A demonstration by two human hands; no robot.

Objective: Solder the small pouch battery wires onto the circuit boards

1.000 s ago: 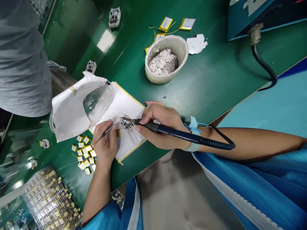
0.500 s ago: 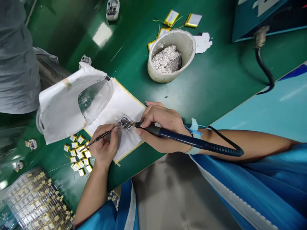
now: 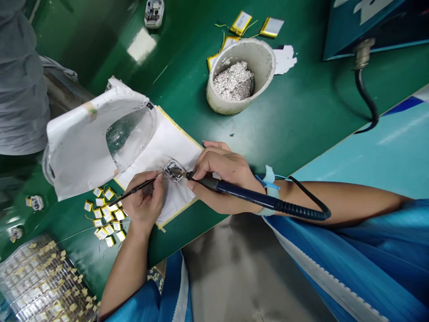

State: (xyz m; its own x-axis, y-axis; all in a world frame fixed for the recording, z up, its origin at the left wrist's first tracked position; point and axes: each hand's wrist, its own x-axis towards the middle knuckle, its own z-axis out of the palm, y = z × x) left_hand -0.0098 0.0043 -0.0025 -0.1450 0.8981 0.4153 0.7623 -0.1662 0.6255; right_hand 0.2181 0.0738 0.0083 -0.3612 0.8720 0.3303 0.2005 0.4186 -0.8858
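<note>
A soldering iron with a dark blue handle is gripped in my right hand. Its metal tip reaches into a small open electronic device with a pale rim, lying on a white sheet. My left hand is closed around thin dark tweezers, whose point touches or nearly touches the device's left edge. Where the two tips meet is too small to make out. Several small yellow-edged battery cells lie left of my left hand.
A pale cup of silvery granules stands beyond my hands, with larger battery cells behind it. A clear shield with white covering leans over the sheet's left. A clear tray sits lower left. A person in grey is at upper left.
The view has shifted slightly, moving most things a little left. Both hands keep their tools at the device, with hardly any visible movement.
</note>
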